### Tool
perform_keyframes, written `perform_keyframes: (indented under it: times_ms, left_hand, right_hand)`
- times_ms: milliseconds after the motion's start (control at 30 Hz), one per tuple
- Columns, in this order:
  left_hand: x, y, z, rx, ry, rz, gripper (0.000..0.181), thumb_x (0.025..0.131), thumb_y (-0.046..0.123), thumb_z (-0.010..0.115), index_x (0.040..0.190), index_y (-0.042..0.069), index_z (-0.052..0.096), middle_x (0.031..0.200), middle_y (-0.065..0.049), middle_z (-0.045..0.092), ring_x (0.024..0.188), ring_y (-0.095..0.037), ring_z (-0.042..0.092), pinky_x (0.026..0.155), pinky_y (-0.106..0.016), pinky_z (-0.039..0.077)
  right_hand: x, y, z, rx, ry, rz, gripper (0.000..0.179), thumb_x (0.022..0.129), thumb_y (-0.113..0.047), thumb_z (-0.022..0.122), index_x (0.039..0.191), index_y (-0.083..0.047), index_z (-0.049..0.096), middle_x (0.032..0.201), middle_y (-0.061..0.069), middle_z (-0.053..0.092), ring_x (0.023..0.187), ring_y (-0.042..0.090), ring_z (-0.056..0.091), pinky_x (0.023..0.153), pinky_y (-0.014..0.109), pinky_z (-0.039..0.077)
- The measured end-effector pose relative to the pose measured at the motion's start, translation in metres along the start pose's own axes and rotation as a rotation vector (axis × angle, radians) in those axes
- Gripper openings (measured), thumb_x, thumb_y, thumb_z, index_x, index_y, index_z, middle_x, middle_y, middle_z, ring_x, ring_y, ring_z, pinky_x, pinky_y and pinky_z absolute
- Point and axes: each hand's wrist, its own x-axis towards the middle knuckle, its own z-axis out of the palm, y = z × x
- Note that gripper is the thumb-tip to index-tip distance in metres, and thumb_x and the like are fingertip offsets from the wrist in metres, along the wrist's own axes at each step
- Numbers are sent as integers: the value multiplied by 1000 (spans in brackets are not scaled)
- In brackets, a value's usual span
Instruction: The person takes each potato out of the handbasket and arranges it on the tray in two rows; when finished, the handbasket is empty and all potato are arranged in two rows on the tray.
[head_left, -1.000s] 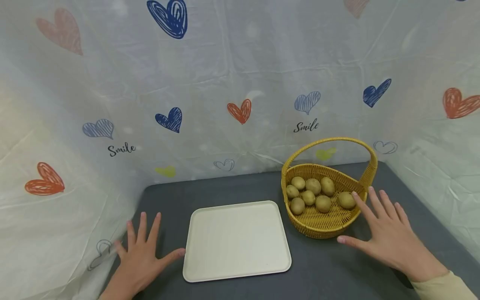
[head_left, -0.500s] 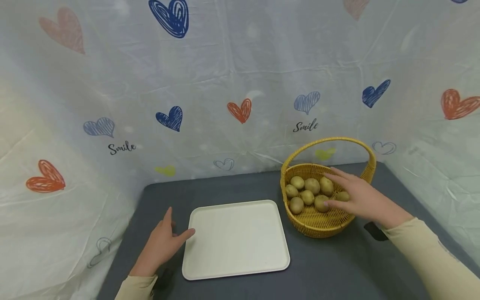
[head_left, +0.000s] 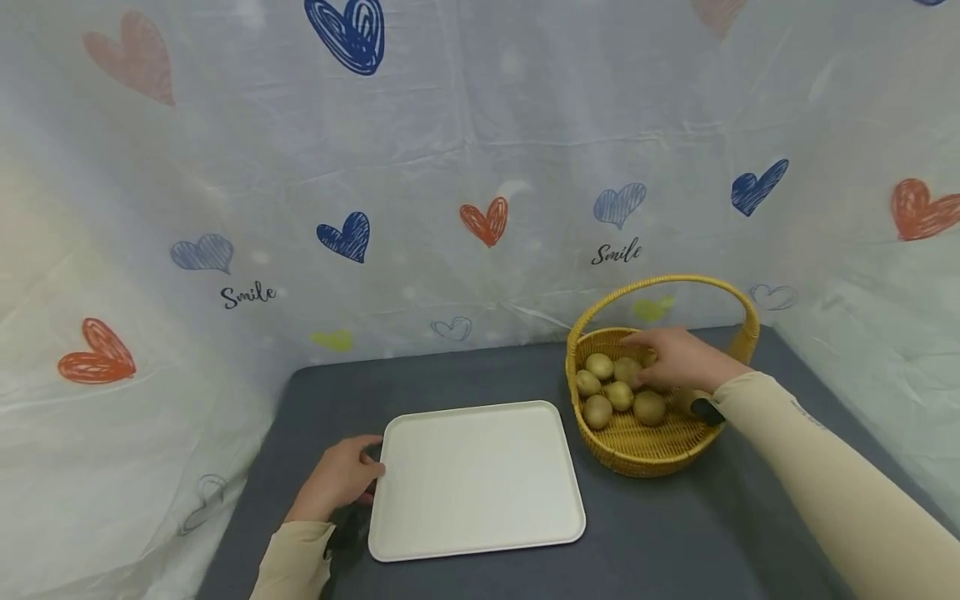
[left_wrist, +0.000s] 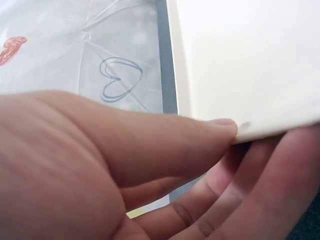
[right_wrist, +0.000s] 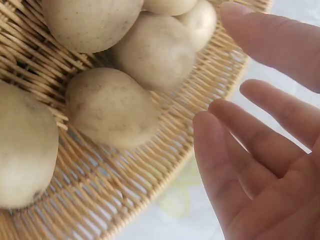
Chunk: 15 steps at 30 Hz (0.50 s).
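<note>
The yellow-brown, rounded potatoes [head_left: 619,396] sit loosely grouped inside a golden, woven wicker basket [head_left: 637,467] with a tall arched handle [head_left: 667,279]. At least 6 show clearly from the head, and others are partly covered by the right hand [head_left: 678,358]. That hand is over the basket, its thumb and fingers [right_wrist: 260,130] spread apart and slightly bent, holding nothing; in the right wrist view a gap shows between the fingertips and the nearest potato.

Left of the basket and just apart from it, a cream-white, rectangular tray [head_left: 476,483] with rounded corners and a low rim lies on the dark grey tabletop [head_left: 637,542]. The left hand [head_left: 339,475] pinches the tray's left edge, thumb [left_wrist: 200,137] on the rim and the other fingers bent beneath it.

Pale beige sleeves [head_left: 810,458] cover the arms, and a small black item [head_left: 705,411] shows at the right wrist.

Behind the table and along its sides hangs a whitish, creased sheet [head_left: 480,100], printed with sketchy hearts [head_left: 345,237] in blue, red and pink, and with the dark word "Smile" [head_left: 249,295] in 2 places.
</note>
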Motion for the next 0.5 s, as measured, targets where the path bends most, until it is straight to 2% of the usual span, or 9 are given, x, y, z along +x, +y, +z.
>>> perform_keyframes:
  times_ms: [100, 200, 333, 500]
  left_hand:
    - [2, -1, 0, -29, -26, 10, 59, 100, 5, 70, 156, -4, 53, 95, -14, 71, 67, -21, 75, 61, -40, 67]
    - [4, -4, -2, -60, -44, 7, 59, 100, 6, 71, 156, -2, 53, 94, -13, 69, 68, -21, 75, 61, -40, 66]
    - [6, -12, -5, -100, -66, -2, 62, 100, 7, 72, 158, 2, 52, 91, -12, 70, 69, -21, 74, 61, -40, 66]
    - [10, -20, -5, -169, -100, 15, 64, 100, 8, 74, 159, 4, 50, 90, -13, 71, 71, -23, 73, 63, -41, 66]
  right_hand:
    - [9, 6, 4, 20, -27, 24, 65, 95, -20, 82, 154, -4, 60, 152, 25, 62, 129, 43, 65, 100, 56, 58]
    - [18, 12, 9, 38, -51, 40, 65, 94, -17, 83, 154, -4, 60, 149, 23, 64, 125, 40, 67, 96, 53, 59]
    - [28, 17, 14, 28, -70, 40, 64, 92, -16, 85, 151, -4, 62, 145, 21, 67, 125, 39, 67, 98, 54, 59]
    - [32, 15, 14, -5, -91, 32, 60, 91, -12, 85, 147, -1, 65, 145, 23, 67, 129, 44, 65, 102, 58, 58]
